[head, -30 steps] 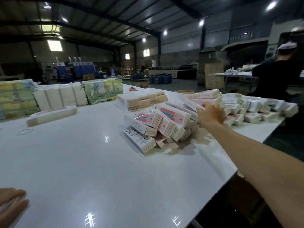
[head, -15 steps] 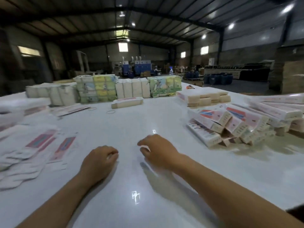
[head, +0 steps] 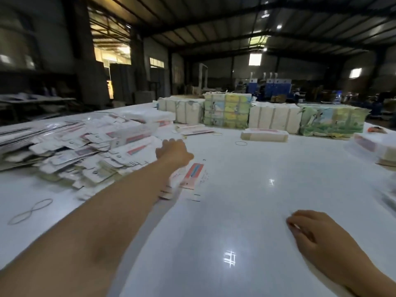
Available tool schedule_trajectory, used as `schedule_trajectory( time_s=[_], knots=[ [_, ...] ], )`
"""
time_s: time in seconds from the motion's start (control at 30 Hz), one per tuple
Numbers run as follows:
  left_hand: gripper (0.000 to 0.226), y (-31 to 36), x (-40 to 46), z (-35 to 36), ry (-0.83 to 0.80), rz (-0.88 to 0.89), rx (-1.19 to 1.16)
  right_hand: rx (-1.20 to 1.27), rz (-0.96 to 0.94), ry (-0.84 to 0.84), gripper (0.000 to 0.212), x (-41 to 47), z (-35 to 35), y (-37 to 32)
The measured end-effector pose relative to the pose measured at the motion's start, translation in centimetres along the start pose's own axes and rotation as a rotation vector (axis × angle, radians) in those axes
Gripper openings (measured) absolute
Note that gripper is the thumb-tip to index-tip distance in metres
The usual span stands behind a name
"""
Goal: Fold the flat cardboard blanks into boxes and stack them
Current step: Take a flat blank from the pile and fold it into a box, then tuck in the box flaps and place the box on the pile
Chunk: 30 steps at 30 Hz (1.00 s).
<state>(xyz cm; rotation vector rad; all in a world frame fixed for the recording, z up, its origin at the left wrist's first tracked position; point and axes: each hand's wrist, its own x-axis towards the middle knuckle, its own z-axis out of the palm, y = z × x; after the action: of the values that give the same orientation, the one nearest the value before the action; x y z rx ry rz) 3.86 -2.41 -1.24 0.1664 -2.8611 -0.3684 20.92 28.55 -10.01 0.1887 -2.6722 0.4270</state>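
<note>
A loose heap of flat white cardboard blanks (head: 90,151) with pink and blue stripes covers the left of the white table (head: 246,211). My left hand (head: 174,152) is stretched out to the heap's right edge, its fingers hidden behind the back of the hand. Just below my wrist lies a flat blank (head: 192,173) with a pink stripe. My right hand (head: 308,230) rests on the bare table at the lower right, fingers loosely curled and holding nothing. One folded box (head: 264,135) sits further back, and more folded boxes (head: 372,144) show at the right edge.
Tied white bundles (head: 274,118) and colourful printed bundles (head: 227,111) line the table's far side. Rubber bands (head: 30,211) lie on the near left, with another rubber band (head: 241,143) near the folded box. Dark warehouse floor and machines lie beyond.
My view has swung left from the folded boxes to the heap of blanks. My left arm has reached out to the heap, and my right hand has drawn back to the near table.
</note>
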Motion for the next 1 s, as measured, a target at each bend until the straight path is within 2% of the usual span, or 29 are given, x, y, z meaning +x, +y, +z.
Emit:
schedule_trajectory(
  time_s=[0.1, 0.2, 0.23, 0.27, 0.33, 0.4, 0.43, 0.5, 0.53, 0.57, 0.63, 0.7, 0.73, 0.8, 0.83, 0.9, 0.93, 1.0],
  knots=[
    [0.097, -5.1, 2.8, 0.2, -0.087, -0.257, 0.138, -0.013, -0.032, 0.051, 0.022, 0.4, -0.1, -0.7],
    [0.112, -7.2, 4.7, 1.8, -0.125, -0.303, 0.208, -0.051, -0.116, 0.141, 0.032, 1.1, 0.6, -0.3],
    [0.114, -7.4, 5.4, 2.0, -0.124, -0.309, 0.193, -0.054, -0.150, 0.162, 0.025, 1.2, 0.5, -0.1],
    [0.115, -7.5, 6.0, 1.8, -0.125, -0.313, 0.172, -0.040, -0.183, 0.204, 0.009, 1.3, 0.5, 0.2],
    [0.103, -7.9, 6.8, 1.2, -0.125, -0.302, 0.089, 0.014, -0.177, 0.213, 0.035, 1.2, 0.6, 0.7],
    [0.077, -8.4, 7.1, 0.9, -0.111, -0.274, 0.005, 0.034, -0.169, 0.190, 0.050, 1.2, 0.9, 0.5],
    [0.067, -8.5, 7.1, 1.0, -0.091, -0.262, 0.002, 0.017, -0.189, 0.201, 0.044, 1.2, 0.7, 0.2],
    [0.058, -8.3, 7.0, 1.2, -0.008, -0.248, 0.054, -0.055, -0.187, 0.246, 0.008, 1.0, 0.6, -0.4],
    [0.060, -8.1, 6.8, 1.3, 0.040, -0.239, 0.098, -0.075, -0.154, 0.221, 0.026, 1.0, 0.5, -0.5],
    [0.065, -7.7, 6.7, 1.5, 0.078, -0.230, 0.146, -0.074, -0.143, 0.178, 0.035, 1.0, 0.3, -0.5],
    [0.073, -7.0, 6.2, 2.0, 0.178, -0.183, 0.271, -0.066, -0.135, 0.161, 0.037, 0.8, -0.2, -0.7],
    [0.056, -6.1, 5.9, 2.1, 0.338, -0.066, 0.363, -0.034, -0.117, 0.136, 0.034, 0.3, -0.2, -1.0],
    [0.040, -5.5, 5.6, 2.0, 0.400, -0.015, 0.314, -0.010, -0.108, 0.114, 0.031, 0.2, -0.3, -1.0],
    [0.017, -4.0, 4.9, 1.6, 0.370, 0.033, -0.069, 0.038, -0.044, 0.066, 0.018, 0.0, -0.9, -1.1],
    [0.011, -3.0, 4.3, 1.2, 0.285, 0.042, -0.305, 0.035, -0.025, 0.024, 0.013, -0.1, -1.0, -1.0],
    [0.005, -0.4, 2.2, 0.4, 0.139, 0.061, -0.725, -0.016, -0.024, -0.029, 0.019, -0.1, -0.9, -0.4],
    [0.005, 1.0, 0.8, 0.1, 0.050, 0.073, -0.884, -0.016, -0.008, -0.054, 0.021, 0.1, -0.8, -0.2],
    [0.004, 3.6, -2.3, 0.2, -0.149, 0.106, -1.047, 0.045, 0.031, -0.095, 0.022, 0.4, -0.8, 0.0]
  ],
)
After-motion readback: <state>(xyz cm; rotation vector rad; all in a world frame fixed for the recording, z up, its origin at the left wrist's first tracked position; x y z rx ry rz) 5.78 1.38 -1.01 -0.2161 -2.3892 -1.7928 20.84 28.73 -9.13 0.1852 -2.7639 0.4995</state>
